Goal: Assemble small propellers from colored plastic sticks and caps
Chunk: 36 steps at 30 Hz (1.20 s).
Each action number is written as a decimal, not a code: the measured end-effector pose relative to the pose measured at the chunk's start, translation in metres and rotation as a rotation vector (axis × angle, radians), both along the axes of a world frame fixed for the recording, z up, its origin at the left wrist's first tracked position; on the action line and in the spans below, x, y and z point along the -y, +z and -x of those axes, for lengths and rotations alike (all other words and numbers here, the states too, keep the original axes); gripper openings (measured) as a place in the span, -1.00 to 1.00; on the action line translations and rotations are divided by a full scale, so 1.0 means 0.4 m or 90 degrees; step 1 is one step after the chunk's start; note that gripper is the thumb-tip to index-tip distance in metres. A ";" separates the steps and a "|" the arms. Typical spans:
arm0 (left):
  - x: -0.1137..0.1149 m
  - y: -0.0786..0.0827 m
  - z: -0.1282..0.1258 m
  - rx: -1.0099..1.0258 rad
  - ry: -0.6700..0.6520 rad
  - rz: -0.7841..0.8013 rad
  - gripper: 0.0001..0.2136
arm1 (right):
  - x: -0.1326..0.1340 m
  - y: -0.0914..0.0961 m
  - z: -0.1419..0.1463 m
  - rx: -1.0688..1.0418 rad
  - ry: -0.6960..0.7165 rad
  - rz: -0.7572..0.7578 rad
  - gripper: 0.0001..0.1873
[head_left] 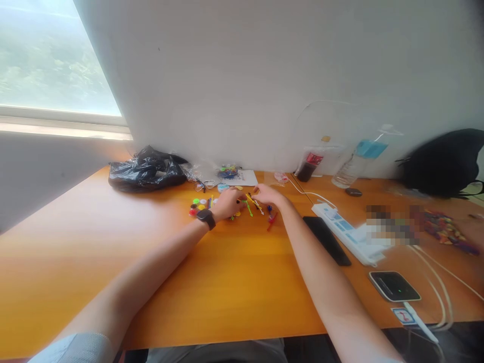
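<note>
Both my arms reach far across an orange table [234,287] to a scatter of small coloured plastic pieces [200,205] and thin sticks [249,206]. My left hand [227,203], with a black watch [206,218] on its wrist, is curled with its fingers closed on a small dark piece that I cannot name. My right hand [269,194] faces it, fingers pinched together over a yellow stick [252,199]. The two hands almost touch above the pile. A red stick [271,221] lies just right of them.
A black plastic bag [145,170] lies at the back left by the wall. To the right are a black phone [327,240], a white power strip [346,233], a small black device [394,286] with cables, a water bottle [353,165] and a black bag [442,162].
</note>
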<state>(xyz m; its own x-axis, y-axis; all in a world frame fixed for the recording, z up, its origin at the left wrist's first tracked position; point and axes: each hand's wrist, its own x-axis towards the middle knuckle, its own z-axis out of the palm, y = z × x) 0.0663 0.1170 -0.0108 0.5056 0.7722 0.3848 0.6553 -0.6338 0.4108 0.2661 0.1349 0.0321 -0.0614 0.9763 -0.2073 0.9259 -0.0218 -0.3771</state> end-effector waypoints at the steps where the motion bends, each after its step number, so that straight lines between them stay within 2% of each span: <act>1: 0.000 -0.001 0.000 0.001 -0.002 0.002 -0.88 | -0.001 0.009 -0.011 0.020 -0.008 -0.012 -0.68; 4: -0.002 -0.006 0.002 -0.002 -0.009 0.007 -0.84 | -0.001 0.031 -0.046 0.089 -0.027 -0.014 -0.74; 8: -0.004 -0.015 0.002 0.004 -0.020 0.006 -0.83 | 0.004 0.037 -0.079 0.148 -0.016 0.053 -0.76; 11: -0.002 -0.017 0.000 -0.001 -0.014 0.005 -0.83 | 0.007 0.026 -0.090 0.150 -0.012 0.093 -0.77; 15: 0.001 -0.011 0.004 -0.024 0.000 0.010 -0.85 | 0.006 0.024 -0.096 0.105 -0.016 0.075 -0.89; 18: 0.001 0.007 0.012 0.009 -0.003 -0.019 -0.78 | 0.010 0.044 -0.093 0.021 -0.015 0.023 -0.92; 20: 0.003 0.027 0.015 0.060 -0.016 -0.044 -0.76 | 0.017 0.061 -0.081 -0.055 -0.009 -0.012 -0.84; 22: 0.007 0.050 0.015 0.118 -0.039 -0.071 -0.75 | 0.026 0.075 -0.062 -0.227 0.020 -0.019 -0.82; 25: 0.021 0.085 0.014 0.197 -0.066 -0.094 -0.72 | 0.038 0.086 -0.025 -0.582 0.092 0.040 -0.89; 27: 0.032 0.106 0.014 0.238 -0.063 -0.094 -0.75 | 0.043 0.088 -0.003 -0.711 0.114 0.072 -0.84; 30: 0.045 0.131 0.021 0.250 -0.046 -0.102 -0.80 | 0.049 0.094 0.017 -0.727 0.100 0.049 -0.84; 36: 0.049 0.152 0.037 0.166 -0.046 -0.133 -0.81 | 0.055 0.101 0.028 -0.642 0.081 0.014 -0.84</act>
